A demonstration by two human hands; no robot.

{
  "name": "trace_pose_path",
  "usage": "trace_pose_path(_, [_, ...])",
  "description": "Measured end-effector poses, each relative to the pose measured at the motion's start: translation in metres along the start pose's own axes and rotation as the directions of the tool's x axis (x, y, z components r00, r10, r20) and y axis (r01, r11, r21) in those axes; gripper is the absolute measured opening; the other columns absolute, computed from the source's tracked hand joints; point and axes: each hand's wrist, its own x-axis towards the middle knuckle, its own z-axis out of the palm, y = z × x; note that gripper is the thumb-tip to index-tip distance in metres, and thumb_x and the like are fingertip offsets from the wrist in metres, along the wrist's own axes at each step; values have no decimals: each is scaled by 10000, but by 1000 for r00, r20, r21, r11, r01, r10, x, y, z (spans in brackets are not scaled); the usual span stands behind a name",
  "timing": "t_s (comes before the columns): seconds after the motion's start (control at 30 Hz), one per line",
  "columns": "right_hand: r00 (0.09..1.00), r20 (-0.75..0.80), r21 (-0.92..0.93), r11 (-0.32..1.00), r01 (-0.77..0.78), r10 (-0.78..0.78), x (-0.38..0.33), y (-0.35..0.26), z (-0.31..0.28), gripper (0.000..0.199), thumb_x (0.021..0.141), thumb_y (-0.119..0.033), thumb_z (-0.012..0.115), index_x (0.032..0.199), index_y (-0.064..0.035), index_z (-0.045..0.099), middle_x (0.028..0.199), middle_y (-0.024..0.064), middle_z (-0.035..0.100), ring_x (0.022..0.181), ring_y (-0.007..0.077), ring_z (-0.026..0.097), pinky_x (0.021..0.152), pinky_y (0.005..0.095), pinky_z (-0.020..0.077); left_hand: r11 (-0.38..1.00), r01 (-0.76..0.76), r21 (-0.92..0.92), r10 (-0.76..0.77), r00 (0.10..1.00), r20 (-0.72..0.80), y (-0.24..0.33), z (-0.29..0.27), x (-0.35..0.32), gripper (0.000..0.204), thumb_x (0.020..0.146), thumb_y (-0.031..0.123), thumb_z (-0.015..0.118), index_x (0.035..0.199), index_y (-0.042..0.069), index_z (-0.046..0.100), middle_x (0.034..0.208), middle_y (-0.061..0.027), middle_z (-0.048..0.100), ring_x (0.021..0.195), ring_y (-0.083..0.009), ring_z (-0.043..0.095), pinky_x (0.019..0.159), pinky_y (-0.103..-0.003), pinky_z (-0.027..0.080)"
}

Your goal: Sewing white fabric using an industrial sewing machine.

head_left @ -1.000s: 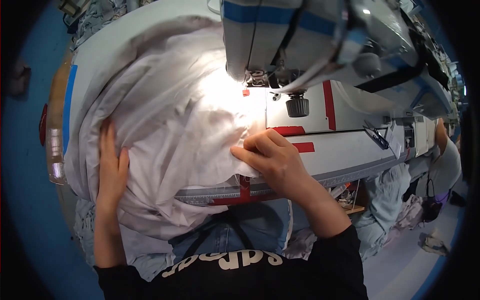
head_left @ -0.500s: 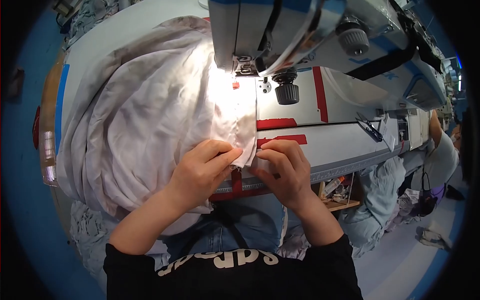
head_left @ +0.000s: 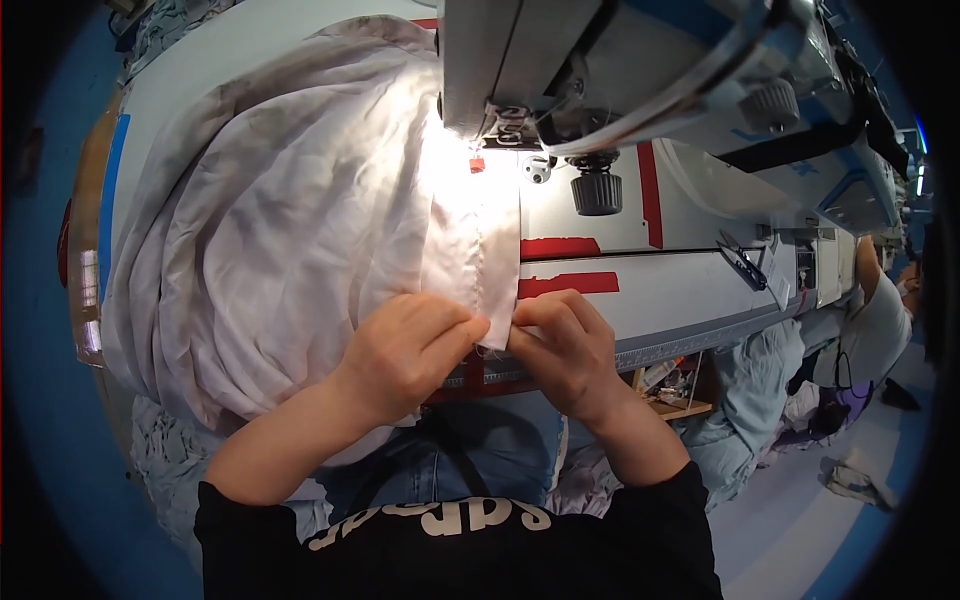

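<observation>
Rightward, flat white tabletop [head_left: 665,292] lies open; left hand [head_left: 410,350] pinches pale-pink satiny cloth [head_left: 290,240] near its front edge; right hand [head_left: 565,350] curls at its side edge, grip unclear; glare bleaches part.

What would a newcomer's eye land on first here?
Probably the broad pale cloth bunched across the left of the worktable, glaring white near the sewing machine at the top. Next come the left hand and right hand, close together at the cloth's near end. Bright red tape strips stand out beyond the right hand.
</observation>
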Motion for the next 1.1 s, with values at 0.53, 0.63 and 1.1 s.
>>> trace_pose_path(0.53, [979,162,175,980,94,-123,17,19,-8,63,746,-50,665,761,-30,608,1017,99,702,1040,264,683,966,451,540,992,-79,98,79,997,5,-27,-7,23,384,729,153,728,1077,4,663,1172,-83,637,1112,-213,589,960,-382,488])
trace_pose_path(0.63, [982,190,201,979,-22,-17,19,20,-6,72,770,-75,661,734,-52,603,993,77,720,1027,247,695,976,451,532,985,-101,140,102,995,1,-34,-8,24,338,762,157,690,1076,30,676,1170,-57,640,1110,-201,589,968,-381,483])
trace_pose_path(1.1, [978,164,115,988,106,-125,34,45,-2,26,788,-101,680,797,-80,691,965,47,733,968,205,715,995,433,498,986,-109,124,104,994,44,-58,-16,40,314,811,160,622,1102,60,686,1170,-26,641,1143,-176,574,1006,-373,447])
